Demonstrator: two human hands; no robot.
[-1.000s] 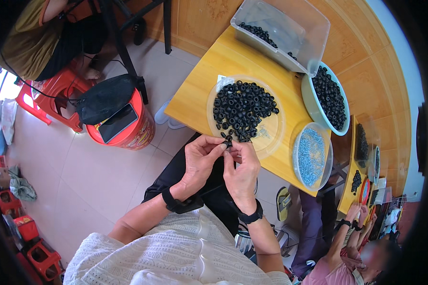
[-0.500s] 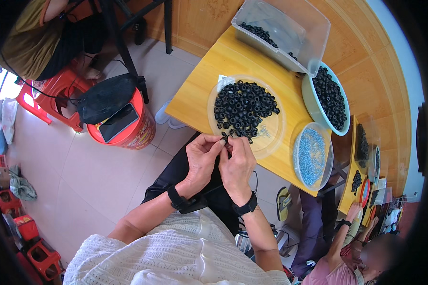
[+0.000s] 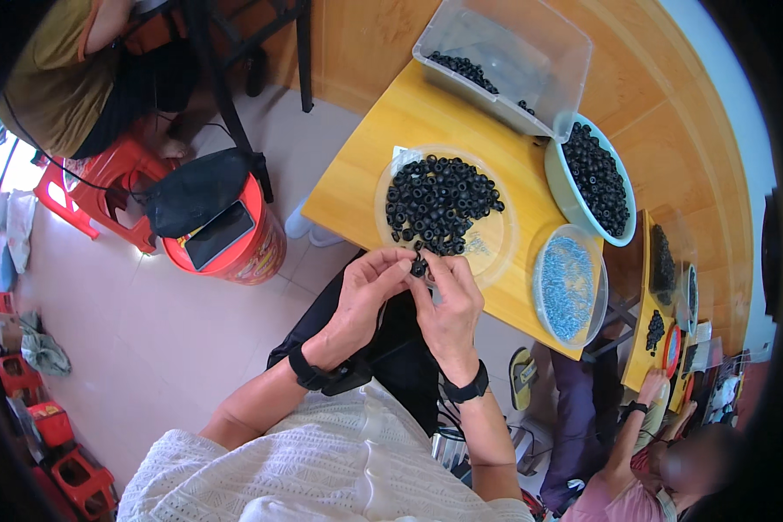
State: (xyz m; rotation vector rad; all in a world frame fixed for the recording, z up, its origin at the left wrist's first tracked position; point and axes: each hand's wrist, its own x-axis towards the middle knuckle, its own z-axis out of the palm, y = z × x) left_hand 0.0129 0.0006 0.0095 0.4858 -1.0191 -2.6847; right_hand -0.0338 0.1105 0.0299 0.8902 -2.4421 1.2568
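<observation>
Just beyond my lap, at the near rim of a round clear tray (image 3: 506, 261), my two hands meet fingertip to fingertip. Thumb and fingers of my left hand (image 3: 372, 285) are pinched at the side of a small black ring-shaped part (image 3: 418, 268). From the other side, the thumb and index finger of my right hand (image 3: 452, 306) close on the same part. Fingertips partly cover it. Beyond them, a heap of similar black rings (image 3: 444, 198) fills much of the tray, with a few small bluish pieces (image 3: 477, 244) beside it.
The tray sits on a yellow wooden table (image 3: 357, 187). Around it are a clear bin (image 3: 505, 104), a pale bowl of black rings (image 3: 555, 187) and a tub of blue pieces (image 3: 567, 283). A red bucket (image 3: 265, 252) bearing a phone stands left; people sit nearby.
My right hand has shifted slightly right and its thumb and index finger have spread a little. More of the black part now shows between my fingertips.
</observation>
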